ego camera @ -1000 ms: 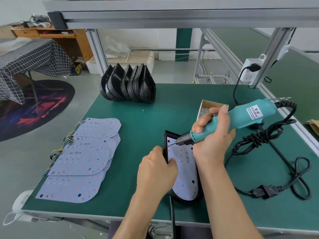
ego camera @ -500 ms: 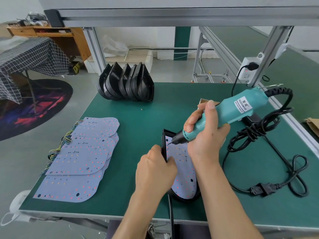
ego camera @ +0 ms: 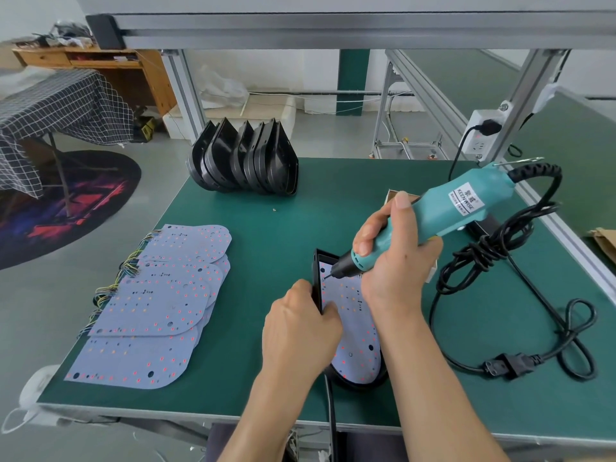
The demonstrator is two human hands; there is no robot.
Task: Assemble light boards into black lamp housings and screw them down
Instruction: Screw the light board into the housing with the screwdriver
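Screwdriver tip meets the light board seated in its black housing at the bench's five o'clock; right hand wraps the electric screwdriver, left hand pinches the housing's wall. The thin board looks fragile, best held by rigid housing edges.
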